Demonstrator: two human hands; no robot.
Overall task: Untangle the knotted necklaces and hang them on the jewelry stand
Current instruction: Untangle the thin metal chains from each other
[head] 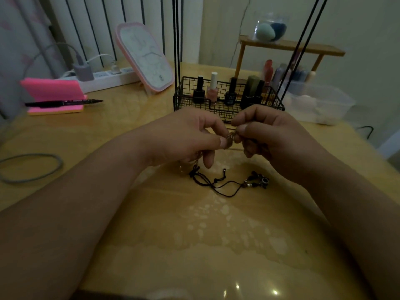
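Two forearms reach in over the wide yellow table (194, 245) and meet at the middle of the frame. There your left hand (186, 137) and right hand (270, 135) both pinch the gold chain necklace (230, 135), thumb against bent forefinger, with the other fingers curled underneath. The knotted part sits directly between the two sets of fingertips, just clear of the tabletop and no nearer one hand than the other. Its slack seems to trail down under your left palm, so any teasing apart probably has to go sideways, left and right across the frame. Beyond your knuckles stands the wire basket (272, 100) of nail polish bottles (213, 87), with thin black rods (177, 50) rising past it toward the top edge; these are probably the stand. Just below your hands the black cord necklace (216, 185) lies loose on the table, its long axis running left to right and its beaded end under your right wrist. No writing is legible: the bottle labels, the pen (65, 102) barrel and the small mark on the pink mirror (145, 57) are all too blurred.
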